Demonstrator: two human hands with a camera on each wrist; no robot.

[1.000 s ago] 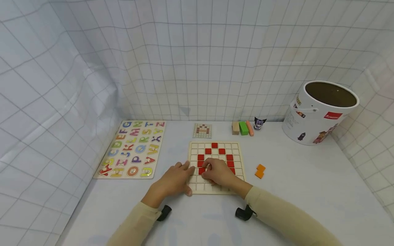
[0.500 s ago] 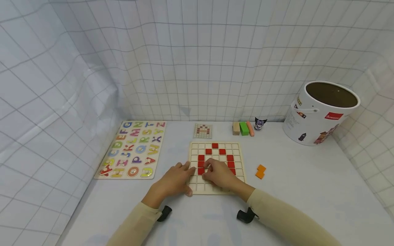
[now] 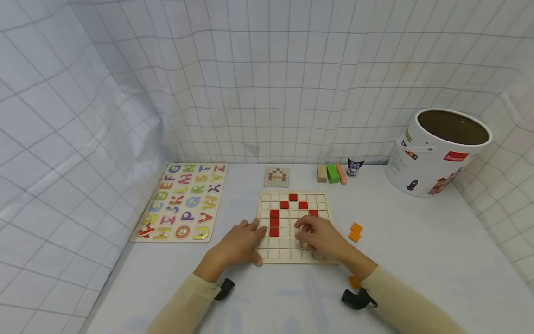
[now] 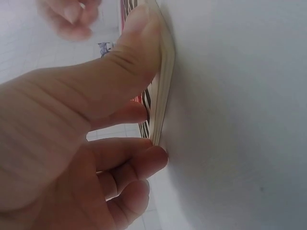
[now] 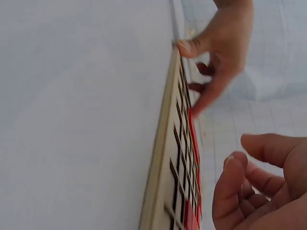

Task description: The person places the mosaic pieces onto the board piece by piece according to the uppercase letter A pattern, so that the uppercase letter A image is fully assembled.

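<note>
On the table lies a square wooden grid board [image 3: 278, 253] with several red tiles [image 3: 274, 222] set in an arch-like pattern. My left hand [image 3: 235, 246] rests at its front left corner, the thumb by the corner and the fingers along the left edge. The left wrist view shows thumb and fingertips against the board's side [image 4: 164, 86]. Above the board's right half is my right hand [image 3: 323, 237], fingers loosely bent. In the right wrist view, thumb and index finger stand apart with nothing visible between them. Some right-hand tiles are hidden beneath this hand.
Orange tiles [image 3: 355, 232] lie right of the board, another orange tile [image 3: 354, 282] by the right sleeve. Behind the board are a small pattern card [image 3: 276, 177], several blocks [image 3: 332, 174] and a figurine [image 3: 354, 167]. An alphabet board [image 3: 178, 204] lies left; a white bucket [image 3: 434, 162] stands right.
My right hand has moved right, away from the left column of red tiles. An orange tile by the right sleeve has come into view. My left hand stays at the board's corner.
</note>
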